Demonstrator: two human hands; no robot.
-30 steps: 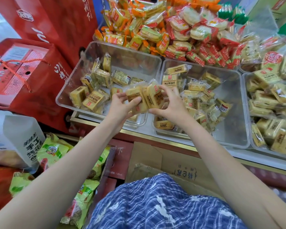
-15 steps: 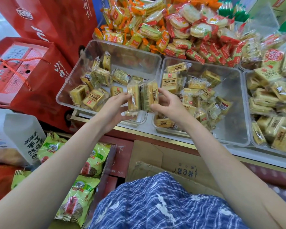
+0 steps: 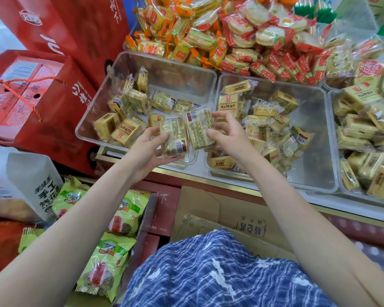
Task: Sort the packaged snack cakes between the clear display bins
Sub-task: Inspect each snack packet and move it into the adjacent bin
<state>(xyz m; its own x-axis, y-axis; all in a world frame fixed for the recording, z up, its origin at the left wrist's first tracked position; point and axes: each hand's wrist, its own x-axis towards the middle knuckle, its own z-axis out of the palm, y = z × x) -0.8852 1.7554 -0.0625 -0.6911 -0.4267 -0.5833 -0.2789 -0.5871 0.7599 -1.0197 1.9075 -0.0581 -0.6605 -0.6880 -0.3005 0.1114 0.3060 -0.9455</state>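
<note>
Now | left hand (image 3: 150, 147) grip: curled round cake (image 3: 174, 136) | right hand (image 3: 226, 135) grip: pinching second cake (image 3: 200, 128)

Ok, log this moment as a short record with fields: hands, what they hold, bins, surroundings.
left hand: grips left cake, printed back up
right hand: grips right cake, printed back up
position: both cakes side by side above the gap between left bin and middle bin
left bin: clear, partly filled with yellow cakes
middle bin: clear, cakes heaped toward its left side
right bin: fuller, cut off by the frame edge
behind: orange and red snack packs
left: red gift boxes
below: green bags
</note>
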